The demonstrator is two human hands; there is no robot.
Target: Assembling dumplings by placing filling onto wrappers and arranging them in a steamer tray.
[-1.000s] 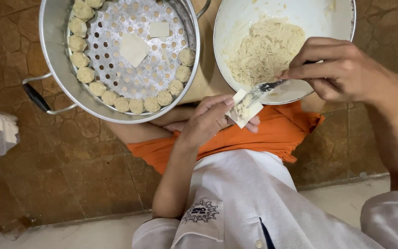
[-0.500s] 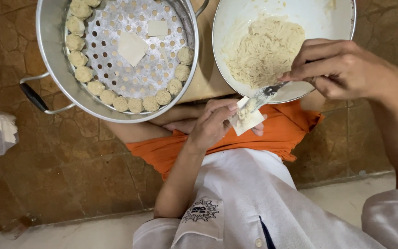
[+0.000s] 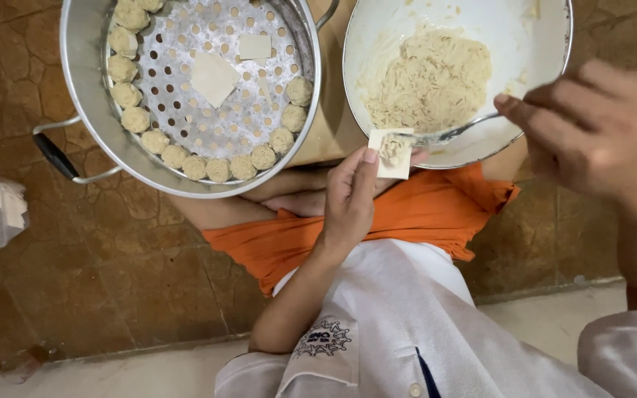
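Steamer pot [image 3: 86, 88] ringed with dumplings [image 3: 219, 169] beside filling bowl [image 3: 547, 44]; left hand [image 3: 352, 195] pinches wrapper [image 3: 392, 153], right hand [image 3: 584, 125] grips spoon [image 3: 451, 134]

head view: worn on the person's head | faces straight down, close over lap and floor | steamer pot [image 3: 82, 74] far left, bowl [image 3: 554, 44] far right

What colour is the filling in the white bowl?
Pale beige, a stringy paste in the white bowl; the head view, the only one, shows it clearly.
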